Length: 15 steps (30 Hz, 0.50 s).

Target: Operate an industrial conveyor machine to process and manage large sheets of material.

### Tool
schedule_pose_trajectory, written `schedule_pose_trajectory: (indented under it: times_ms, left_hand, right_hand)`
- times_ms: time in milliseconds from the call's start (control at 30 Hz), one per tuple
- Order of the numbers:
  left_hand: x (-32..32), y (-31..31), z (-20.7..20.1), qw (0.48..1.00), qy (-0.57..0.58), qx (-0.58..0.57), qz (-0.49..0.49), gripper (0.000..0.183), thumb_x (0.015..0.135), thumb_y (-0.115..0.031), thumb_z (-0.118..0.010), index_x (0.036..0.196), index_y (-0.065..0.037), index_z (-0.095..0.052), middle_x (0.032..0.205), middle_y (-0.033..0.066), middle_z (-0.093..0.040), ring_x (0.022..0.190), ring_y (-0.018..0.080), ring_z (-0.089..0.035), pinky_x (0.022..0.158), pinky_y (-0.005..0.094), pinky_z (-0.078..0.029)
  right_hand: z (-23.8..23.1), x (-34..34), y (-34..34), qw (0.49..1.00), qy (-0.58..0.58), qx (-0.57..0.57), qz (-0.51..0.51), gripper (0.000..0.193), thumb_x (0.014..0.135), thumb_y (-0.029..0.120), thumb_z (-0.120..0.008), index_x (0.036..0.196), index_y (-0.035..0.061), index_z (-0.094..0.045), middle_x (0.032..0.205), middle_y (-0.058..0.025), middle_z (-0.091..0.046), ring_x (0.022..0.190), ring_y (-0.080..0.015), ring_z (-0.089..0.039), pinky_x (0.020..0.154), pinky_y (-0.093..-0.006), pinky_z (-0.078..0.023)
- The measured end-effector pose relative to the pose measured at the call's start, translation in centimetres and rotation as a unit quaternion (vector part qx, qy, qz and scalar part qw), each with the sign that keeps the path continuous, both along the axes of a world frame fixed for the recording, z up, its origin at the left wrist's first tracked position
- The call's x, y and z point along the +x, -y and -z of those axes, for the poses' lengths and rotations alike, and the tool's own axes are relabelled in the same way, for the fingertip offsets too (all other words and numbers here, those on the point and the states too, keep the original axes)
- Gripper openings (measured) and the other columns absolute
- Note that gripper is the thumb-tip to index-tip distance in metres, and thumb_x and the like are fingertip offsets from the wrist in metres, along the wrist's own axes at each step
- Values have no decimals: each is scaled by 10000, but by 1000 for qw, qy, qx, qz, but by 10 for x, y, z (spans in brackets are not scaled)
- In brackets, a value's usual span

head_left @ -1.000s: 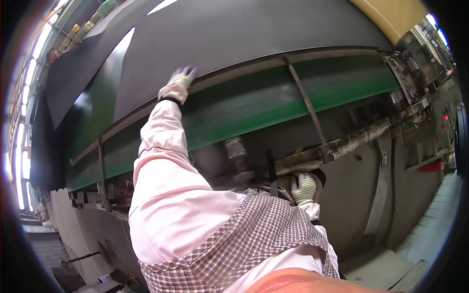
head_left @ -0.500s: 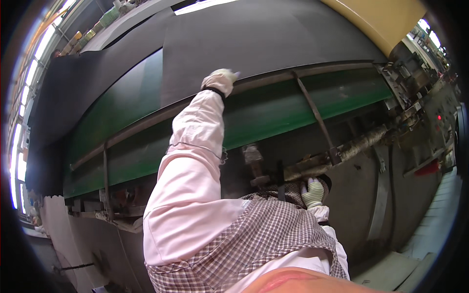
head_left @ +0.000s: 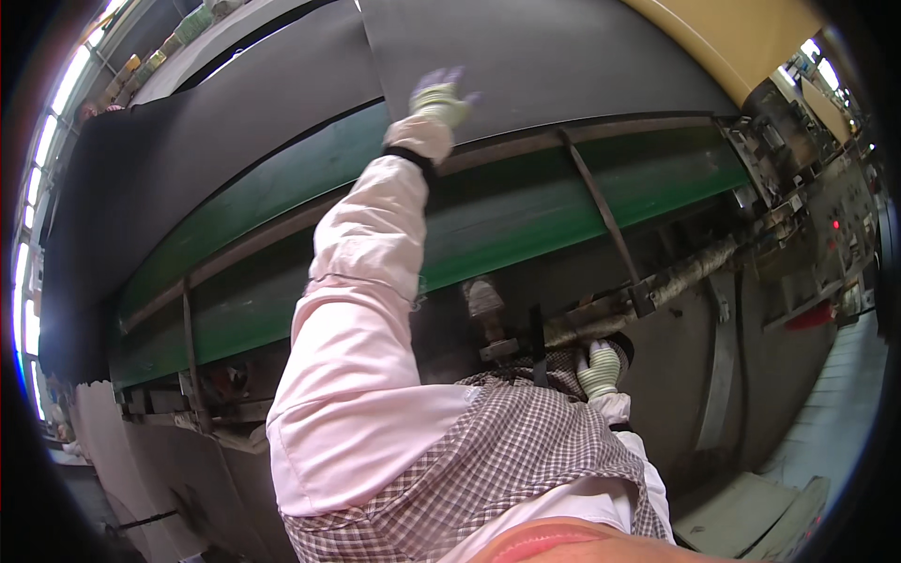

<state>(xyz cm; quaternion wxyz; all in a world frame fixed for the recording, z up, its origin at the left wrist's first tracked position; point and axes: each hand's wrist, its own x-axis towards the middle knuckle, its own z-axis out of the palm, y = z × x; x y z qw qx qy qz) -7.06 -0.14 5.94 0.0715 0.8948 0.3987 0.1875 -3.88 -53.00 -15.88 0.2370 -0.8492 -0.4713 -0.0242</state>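
My left hand (head_left: 440,99), in a pale glove with purple fingertips, reaches out over a wide dark grey sheet (head_left: 554,70). Its fingers are spread and slightly blurred; nothing is held in them. Another dark sheet (head_left: 225,141) lies to the left, meeting the first at a seam near the hand. Green belt surface (head_left: 272,174) shows below that left sheet. Low by my body, my right hand (head_left: 601,370) in a striped glove rests against the checked apron (head_left: 526,432), fingers extended; I see nothing in it.
A metal rail (head_left: 497,150) runs along the front of the green belt, with slanted struts (head_left: 601,211) below. A wrapped bar (head_left: 676,286) lies lower right. A yellow panel (head_left: 741,38) stands at the far right, machine parts (head_left: 774,141) beneath it.
My left hand has moved forward, away from the rail, and its fingers have spread. The seam between the dark sheets has shifted right. My right hand stays at the apron.
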Motion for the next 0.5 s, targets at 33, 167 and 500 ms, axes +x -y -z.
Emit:
schedule_pose_trajectory:
  times_ms: [33, 167, 500]
  left_hand:
    - [-22, -27, 14, 999, -14, -4, -37, 749, 841, -579, -578, 1452, -201, -364, 1501, 131, -340, 1404, 307, -275, 1146, 422, -244]
    - [-125, -87, 46, 975, -66, -68, -198, 803, 831, -617, -567, 1469, -187, -334, 1503, 173, -323, 1407, 333, -265, 1145, 436, -239]
    - [-174, -104, 70, 953, -180, -149, -195, 670, 827, -625, -564, 1290, -141, -539, 1358, 153, -478, 1289, 349, -410, 1074, 449, -349]
  right_hand:
    - [-5, -1, -1, 1000, -9, 7, -2, 204, 793, 218, -636, 903, 48, -616, 870, -195, -621, 762, -386, -596, 689, -476, -484]
    - [-10, -1, -4, 999, -36, -3, 3, 195, 791, 210, -641, 911, 57, -620, 878, -192, -626, 765, -383, -601, 691, -477, -486]
    - [-18, -3, -5, 999, -47, -14, 19, 216, 774, 194, -644, 946, 63, -628, 882, -181, -633, 783, -378, -612, 714, -477, -497]
